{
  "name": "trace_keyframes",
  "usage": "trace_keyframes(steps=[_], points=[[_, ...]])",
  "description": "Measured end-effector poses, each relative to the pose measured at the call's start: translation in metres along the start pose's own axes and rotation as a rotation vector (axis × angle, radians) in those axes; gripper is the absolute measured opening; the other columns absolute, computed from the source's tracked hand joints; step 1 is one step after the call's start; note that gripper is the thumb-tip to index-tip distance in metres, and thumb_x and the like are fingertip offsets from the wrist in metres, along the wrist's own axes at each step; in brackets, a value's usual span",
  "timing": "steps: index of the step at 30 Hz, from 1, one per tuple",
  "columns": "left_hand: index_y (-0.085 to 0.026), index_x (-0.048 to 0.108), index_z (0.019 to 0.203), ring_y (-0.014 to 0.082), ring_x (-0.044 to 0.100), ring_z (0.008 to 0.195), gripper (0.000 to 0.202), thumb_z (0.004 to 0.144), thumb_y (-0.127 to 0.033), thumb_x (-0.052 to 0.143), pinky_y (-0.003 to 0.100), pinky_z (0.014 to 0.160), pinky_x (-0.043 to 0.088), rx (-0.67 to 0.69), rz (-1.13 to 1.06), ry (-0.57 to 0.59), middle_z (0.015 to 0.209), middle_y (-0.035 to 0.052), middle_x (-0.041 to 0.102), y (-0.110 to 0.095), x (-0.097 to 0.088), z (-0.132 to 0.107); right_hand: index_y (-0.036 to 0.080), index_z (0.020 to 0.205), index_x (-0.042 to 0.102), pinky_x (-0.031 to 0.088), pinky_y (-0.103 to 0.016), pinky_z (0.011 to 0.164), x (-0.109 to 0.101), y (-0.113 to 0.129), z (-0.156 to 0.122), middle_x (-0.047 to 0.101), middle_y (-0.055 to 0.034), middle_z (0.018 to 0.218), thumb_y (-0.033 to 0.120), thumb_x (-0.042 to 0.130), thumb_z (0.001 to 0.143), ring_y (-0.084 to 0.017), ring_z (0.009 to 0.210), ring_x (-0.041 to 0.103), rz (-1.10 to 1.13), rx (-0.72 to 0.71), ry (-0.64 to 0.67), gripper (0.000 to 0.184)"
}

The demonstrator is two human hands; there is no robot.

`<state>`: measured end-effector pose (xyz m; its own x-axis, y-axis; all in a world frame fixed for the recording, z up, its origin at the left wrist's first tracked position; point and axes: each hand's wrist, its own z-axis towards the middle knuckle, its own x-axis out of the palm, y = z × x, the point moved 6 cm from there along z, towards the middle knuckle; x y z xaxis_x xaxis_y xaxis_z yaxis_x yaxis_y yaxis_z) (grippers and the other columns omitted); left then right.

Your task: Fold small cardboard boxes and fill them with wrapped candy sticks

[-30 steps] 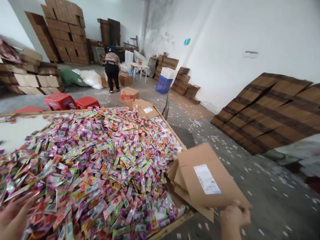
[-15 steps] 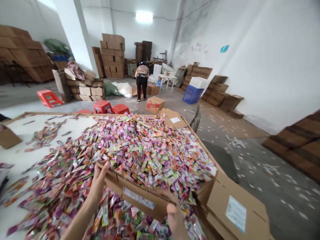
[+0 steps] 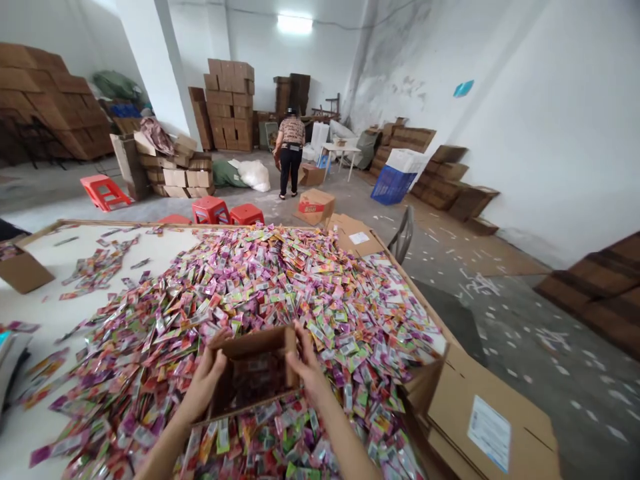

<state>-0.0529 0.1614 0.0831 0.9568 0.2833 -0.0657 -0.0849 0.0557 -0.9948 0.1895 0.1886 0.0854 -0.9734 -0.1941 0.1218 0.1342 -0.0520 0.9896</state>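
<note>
A small open cardboard box (image 3: 260, 342) is held between my two hands, its opening facing up toward me. Some packets show dimly in its shaded inside. My left hand (image 3: 206, 375) grips the left wall, thumb near the rim. On the opposite side, my right hand (image 3: 307, 368) has its fingers around the right wall. Under and around the box spreads a large heap of small, shiny, colourful packets (image 3: 280, 280), mostly pink, purple, green and orange.
White table (image 3: 155, 248) with a raised wooden edge. Flat cardboard with a label (image 3: 493, 417) lies at the right corner. Another small box (image 3: 24, 270) stands at left. Beyond are red stools (image 3: 210, 209), a person (image 3: 291, 150) and stacked cartons (image 3: 230, 107).
The box has turned from showing its labelled outer side to showing its open inside. My right hand has moved up and left along it. The person in the background stands more upright.
</note>
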Motion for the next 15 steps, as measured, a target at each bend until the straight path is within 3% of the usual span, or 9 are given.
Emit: trace_keyframes(steps=[3, 5, 7, 10, 12, 15], points=[[-0.022, 0.041, 0.142, 0.0368, 0.052, 0.129, 0.087, 0.070, -0.056, 0.076, 0.059, 0.115, 0.032, 0.183, 0.145, 0.034, 0.135, 0.0166, 0.058, 0.015, 0.006, 0.002, 0.026, 0.131, 0.053, 0.042, -0.046, 0.106, -0.005, -0.023, 0.013, 0.059, -0.0081, 0.132, 0.034, 0.075, 0.063, -0.030, 0.125, 0.053, -0.099, 0.026, -0.004, 0.072], [-0.027, 0.037, 0.143, 0.0338, 0.053, 0.130, 0.079, 0.076, -0.044, 0.076, 0.057, 0.112, 0.038, 0.287, 0.213, 0.018, 0.141, 0.0151, 0.053, 0.025, 0.001, -0.002, 0.027, 0.118, 0.060, 0.042, -0.044, 0.105, -0.007, -0.033, 0.015, 0.061, -0.0065, 0.127, 0.025, 0.068, 0.060, -0.030, 0.122, 0.055, -0.021, 0.024, -0.073, 0.059], [-0.034, 0.050, 0.133, 0.0299, 0.053, 0.130, 0.051, 0.085, -0.031, 0.066, 0.053, 0.110, 0.042, 0.417, 0.348, 0.032, 0.139, 0.0096, 0.057, 0.030, -0.008, -0.010, 0.028, 0.098, 0.064, 0.040, -0.042, 0.104, -0.008, -0.040, 0.013, 0.062, -0.0041, 0.125, 0.021, 0.060, 0.059, -0.029, 0.122, 0.055, 0.091, 0.026, -0.154, 0.040], [-0.043, 0.066, 0.120, 0.0299, 0.056, 0.129, 0.035, 0.090, -0.028, 0.059, 0.050, 0.108, 0.046, 0.551, 0.571, 0.252, 0.130, 0.0037, 0.067, 0.033, -0.019, -0.024, 0.024, 0.059, 0.054, 0.040, -0.041, 0.100, -0.007, -0.043, 0.009, 0.064, -0.0021, 0.117, 0.020, 0.055, 0.057, -0.030, 0.123, 0.052, 0.106, 0.005, -0.198, 0.005], [-0.043, 0.062, 0.130, 0.0361, 0.050, 0.134, 0.049, 0.082, -0.044, 0.069, 0.054, 0.110, 0.044, 0.516, 0.618, 0.413, 0.139, 0.0058, 0.062, 0.031, -0.025, -0.031, 0.022, 0.049, 0.047, 0.040, -0.041, 0.098, -0.010, -0.040, 0.009, 0.065, -0.0033, 0.112, 0.022, 0.055, 0.060, -0.031, 0.121, 0.052, 0.053, -0.002, -0.180, 0.014], [-0.038, 0.052, 0.141, 0.0441, 0.039, 0.140, 0.091, 0.058, -0.062, 0.082, 0.058, 0.110, 0.041, 0.445, 0.605, 0.490, 0.153, 0.0122, 0.046, 0.017, -0.030, -0.032, 0.023, 0.057, 0.059, 0.034, -0.042, 0.105, -0.019, -0.032, 0.009, 0.063, -0.0055, 0.119, 0.026, 0.062, 0.063, -0.031, 0.127, 0.047, -0.029, 0.027, -0.109, 0.008]])
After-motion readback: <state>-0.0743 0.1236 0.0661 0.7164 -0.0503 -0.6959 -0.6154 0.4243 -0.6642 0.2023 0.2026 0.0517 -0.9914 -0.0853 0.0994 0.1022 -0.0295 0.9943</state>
